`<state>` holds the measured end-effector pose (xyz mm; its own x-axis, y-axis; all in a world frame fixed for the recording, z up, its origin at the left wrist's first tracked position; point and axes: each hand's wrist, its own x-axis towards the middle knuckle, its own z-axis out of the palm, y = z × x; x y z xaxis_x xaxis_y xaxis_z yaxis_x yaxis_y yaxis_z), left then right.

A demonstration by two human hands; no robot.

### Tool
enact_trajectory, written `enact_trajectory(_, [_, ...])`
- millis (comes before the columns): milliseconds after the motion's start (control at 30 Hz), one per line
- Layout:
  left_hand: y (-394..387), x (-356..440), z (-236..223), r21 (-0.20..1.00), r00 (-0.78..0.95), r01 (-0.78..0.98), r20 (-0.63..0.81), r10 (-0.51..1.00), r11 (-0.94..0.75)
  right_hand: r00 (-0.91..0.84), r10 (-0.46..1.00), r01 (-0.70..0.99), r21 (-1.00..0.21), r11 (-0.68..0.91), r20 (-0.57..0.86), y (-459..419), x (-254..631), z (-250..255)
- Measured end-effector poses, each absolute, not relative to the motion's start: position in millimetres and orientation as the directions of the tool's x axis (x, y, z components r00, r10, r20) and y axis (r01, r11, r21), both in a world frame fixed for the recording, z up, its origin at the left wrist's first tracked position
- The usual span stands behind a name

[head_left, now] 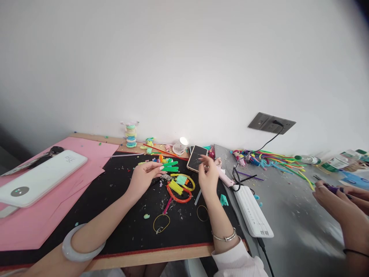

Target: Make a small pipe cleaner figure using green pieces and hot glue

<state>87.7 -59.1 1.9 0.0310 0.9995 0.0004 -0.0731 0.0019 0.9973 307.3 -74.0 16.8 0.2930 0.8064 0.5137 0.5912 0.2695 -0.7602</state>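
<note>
Between the fingertips of my left hand [145, 177] are bent green pipe cleaners [171, 166], held above a black mat [123, 223]. My right hand [208, 174] is raised beside a phone [196, 158], its fingers curled but apart, with nothing visible in them. Just below the left fingertips lies a metal-jointed tool, seemingly scissors, with looped yellow and orange handles [182, 201]. Short bundles of yellow pipe cleaner [175, 187] and mint pipe cleaner [181, 179] rest at these loops. Two rubber bands [162, 223] lie nearer me.
Pink sheets [95, 154] and a white power bank [49, 173] are at left. A paper cup [180, 146] and stacked spools [131, 136] stand by the wall. To the right are a cabled power strip [253, 211], loose pipe cleaners [284, 163] and another person's hands [336, 200].
</note>
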Motion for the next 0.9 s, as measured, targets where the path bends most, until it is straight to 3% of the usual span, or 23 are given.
enact_trajectory(100, [-57.1,85.7,-2.8,0.995,-0.018,-0.092,0.035,0.999,-0.037,0.451,0.698,0.818,-0.571,-0.073,0.557,-73.1,334.8,21.8])
enact_trajectory(167, [-56.4,85.1,-5.2,0.994,-0.044,-0.097,0.048,0.998,-0.052,0.566,0.703,0.804,-0.474,-0.358,0.430,-74.5,350.8,23.7])
enact_trajectory(233, [-56.2,84.9,-6.3,0.993,-0.068,-0.097,0.056,0.996,-0.062,0.640,0.721,0.753,-0.404,-0.520,0.265,-76.1,363.2,24.3])
enact_trajectory(367, [-56.7,85.1,-5.3,0.992,-0.086,-0.094,0.074,0.994,-0.082,0.625,0.769,0.758,-0.343,-0.555,0.135,-76.6,379.3,22.9])
enact_trajectory(633, [-56.9,85.2,-3.4,0.993,-0.094,-0.074,0.087,0.992,-0.094,0.586,0.807,0.793,-0.259,-0.551,0.076,-73.8,387.9,13.4])
enact_trajectory(900, [-55.2,84.9,-5.6,0.990,-0.114,-0.089,0.104,0.988,-0.114,0.652,0.741,0.728,-0.409,-0.551,0.163,-74.3,382.2,20.1])
